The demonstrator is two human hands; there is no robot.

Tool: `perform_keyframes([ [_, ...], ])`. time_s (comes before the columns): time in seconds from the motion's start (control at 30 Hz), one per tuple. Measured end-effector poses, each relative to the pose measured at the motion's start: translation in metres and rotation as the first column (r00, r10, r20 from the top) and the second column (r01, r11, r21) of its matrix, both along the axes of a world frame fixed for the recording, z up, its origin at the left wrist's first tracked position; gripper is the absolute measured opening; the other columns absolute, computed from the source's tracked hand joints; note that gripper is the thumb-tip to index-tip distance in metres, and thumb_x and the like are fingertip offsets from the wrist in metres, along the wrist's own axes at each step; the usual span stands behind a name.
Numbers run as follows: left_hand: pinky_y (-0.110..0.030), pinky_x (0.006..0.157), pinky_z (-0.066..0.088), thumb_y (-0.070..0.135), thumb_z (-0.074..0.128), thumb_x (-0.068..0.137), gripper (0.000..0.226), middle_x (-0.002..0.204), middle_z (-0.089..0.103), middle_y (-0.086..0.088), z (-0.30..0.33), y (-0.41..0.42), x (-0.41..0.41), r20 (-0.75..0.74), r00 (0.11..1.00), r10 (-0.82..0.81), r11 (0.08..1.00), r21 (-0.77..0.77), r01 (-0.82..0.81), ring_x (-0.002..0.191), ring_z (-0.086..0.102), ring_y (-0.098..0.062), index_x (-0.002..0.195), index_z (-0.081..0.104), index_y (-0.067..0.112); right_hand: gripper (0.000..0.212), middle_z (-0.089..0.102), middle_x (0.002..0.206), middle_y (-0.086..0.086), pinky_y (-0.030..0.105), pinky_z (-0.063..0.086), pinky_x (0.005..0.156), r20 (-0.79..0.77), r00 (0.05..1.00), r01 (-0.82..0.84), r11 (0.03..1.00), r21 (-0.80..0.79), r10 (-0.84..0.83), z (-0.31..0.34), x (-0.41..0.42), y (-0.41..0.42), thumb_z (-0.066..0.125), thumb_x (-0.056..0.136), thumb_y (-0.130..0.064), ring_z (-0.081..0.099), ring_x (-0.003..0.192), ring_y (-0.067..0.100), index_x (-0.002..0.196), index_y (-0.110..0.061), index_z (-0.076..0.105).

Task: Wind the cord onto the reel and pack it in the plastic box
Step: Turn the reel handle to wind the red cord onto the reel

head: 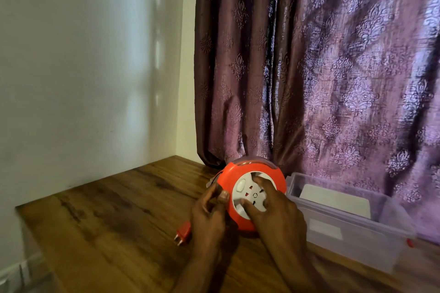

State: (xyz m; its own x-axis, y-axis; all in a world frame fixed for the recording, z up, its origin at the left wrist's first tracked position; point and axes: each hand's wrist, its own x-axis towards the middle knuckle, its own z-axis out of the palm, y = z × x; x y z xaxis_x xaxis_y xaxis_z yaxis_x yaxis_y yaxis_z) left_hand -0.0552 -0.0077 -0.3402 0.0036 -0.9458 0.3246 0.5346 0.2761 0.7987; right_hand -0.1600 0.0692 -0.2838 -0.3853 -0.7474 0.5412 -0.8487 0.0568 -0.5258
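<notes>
A round orange cord reel [277, 179] with a white socket face stands tilted on the wooden table [114, 216]. My left hand [209, 216] grips the reel's left rim, thumb on the orange edge. My right hand [276, 209] lies over the white centre disc [242, 194], with fingers curled into its recesses. The orange plug [182, 233], its two metal pins pointing to the lower left, lies on the table just left of my left hand. The cord itself is hidden. A clear plastic box [345, 228] stands open to the right of the reel.
A white flat item [338, 198] lies inside the box. A purple patterned curtain [333, 66] hangs right behind the reel and box. A white wall [83, 66] bounds the table on the left. A small red object [410, 242] lies by the box's right end.
</notes>
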Motion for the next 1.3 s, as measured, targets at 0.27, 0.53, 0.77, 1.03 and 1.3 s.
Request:
perform_keyframes([
  [0.27, -0.062, 0.095, 0.060, 0.058, 0.080, 0.070, 0.061, 0.125, 0.078, -0.005, -0.006, -0.003, -0.005, -0.007, 1.000, 0.001, 1.000, 0.005, -0.001, 0.116, 0.074, -0.036, 0.126, 0.073, 0.033, 0.048, 0.067, 0.114, 0.005, 0.036, 0.048, 0.085, 0.369, 0.929, 0.042, 0.998, -0.046, -0.022, 0.004, 0.000, -0.004, 0.066, 0.077, -0.059, 0.061, 0.103, 0.031, 0.116, -0.034, 0.052],
  [0.53, -0.059, 0.089, 0.064, 0.051, 0.081, 0.077, 0.036, 0.114, 0.082, 0.003, -0.003, -0.005, -0.002, -0.025, 0.999, 0.042, 0.999, 0.026, -0.042, 0.106, 0.079, -0.029, 0.112, 0.078, 0.043, 0.048, 0.061, 0.118, 0.001, 0.040, 0.051, 0.086, 0.149, 0.989, 0.017, 0.999, -0.046, -0.010, 0.000, 0.005, -0.002, 0.059, 0.086, -0.042, 0.058, 0.108, 0.028, 0.127, -0.033, 0.036],
  [0.77, -0.061, 0.088, 0.063, 0.080, 0.085, 0.048, 0.075, 0.115, 0.082, 0.004, -0.003, -0.010, 0.002, -0.084, 0.993, 0.081, 0.994, 0.083, -0.074, 0.108, 0.078, -0.033, 0.114, 0.077, 0.045, 0.079, -0.004, 0.157, -0.001, 0.047, 0.043, 0.102, -0.378, 0.916, -0.071, 0.980, 0.185, 0.137, -0.010, 0.008, -0.004, 0.053, 0.094, -0.029, 0.017, 0.143, 0.032, 0.138, -0.059, -0.006],
  [1.03, -0.057, 0.089, 0.064, 0.070, 0.081, 0.064, 0.051, 0.115, 0.082, 0.006, 0.001, -0.001, 0.000, -0.006, 0.998, 0.062, 0.998, 0.027, -0.062, 0.108, 0.078, -0.028, 0.110, 0.077, 0.049, 0.064, 0.019, 0.151, 0.002, 0.045, 0.050, 0.096, -0.294, 0.953, -0.021, 0.986, 0.166, 0.070, -0.008, 0.001, -0.004, 0.044, 0.095, -0.046, 0.044, 0.130, 0.032, 0.138, -0.058, -0.001],
  [1.3, -0.058, 0.091, 0.063, 0.067, 0.074, 0.071, 0.051, 0.117, 0.081, 0.002, 0.001, 0.005, -0.001, 0.041, 0.997, 0.062, 0.998, -0.010, -0.061, 0.108, 0.078, -0.027, 0.116, 0.074, 0.043, 0.064, 0.052, 0.137, -0.008, 0.041, 0.048, 0.092, -0.018, 1.000, 0.014, 0.999, 0.040, -0.013, -0.011, 0.002, -0.007, 0.053, 0.081, -0.067, 0.054, 0.118, 0.026, 0.136, -0.054, 0.023],
])
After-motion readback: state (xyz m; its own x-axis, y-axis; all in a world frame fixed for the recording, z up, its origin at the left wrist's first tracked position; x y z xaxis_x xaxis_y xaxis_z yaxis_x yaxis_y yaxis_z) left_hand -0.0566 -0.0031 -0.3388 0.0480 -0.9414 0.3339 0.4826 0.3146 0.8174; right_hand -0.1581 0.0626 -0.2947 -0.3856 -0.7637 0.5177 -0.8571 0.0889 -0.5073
